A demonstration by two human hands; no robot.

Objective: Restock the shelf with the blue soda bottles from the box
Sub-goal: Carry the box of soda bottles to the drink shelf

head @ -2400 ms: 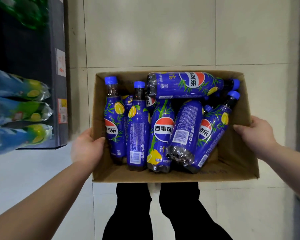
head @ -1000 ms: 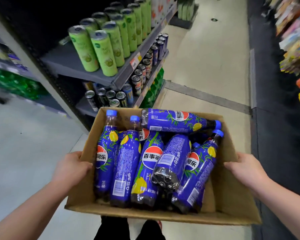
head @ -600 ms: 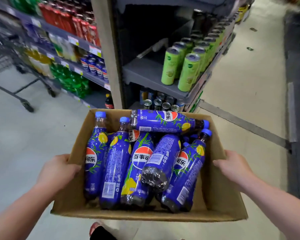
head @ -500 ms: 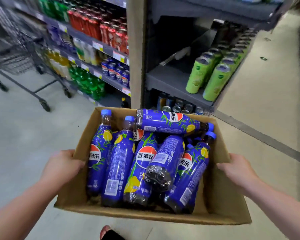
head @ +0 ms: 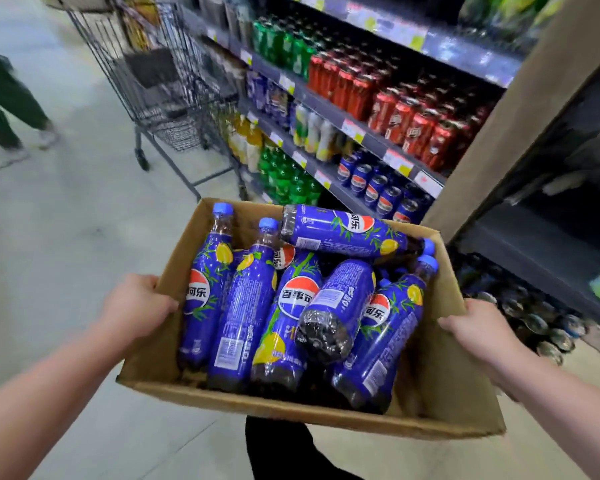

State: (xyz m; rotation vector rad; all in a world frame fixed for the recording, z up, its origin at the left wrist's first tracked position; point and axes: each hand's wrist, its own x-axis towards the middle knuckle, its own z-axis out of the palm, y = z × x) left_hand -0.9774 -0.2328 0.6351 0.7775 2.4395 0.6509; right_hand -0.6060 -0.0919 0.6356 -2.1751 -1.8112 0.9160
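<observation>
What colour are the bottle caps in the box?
Blue caps, clearest in the head view.

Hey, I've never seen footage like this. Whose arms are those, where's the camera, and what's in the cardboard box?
There is no machine here. The camera sits on a person's head, looking forward and down, so both arms are their own. The left hand and right hand each grip a side of an open cardboard box, held up above the shop floor. Inside lie blue soda bottles with blue caps, jumbled, one lying across the far end. Ahead stand shelves of canned and bottled drinks, with a wire shopping cart beside them.
</observation>
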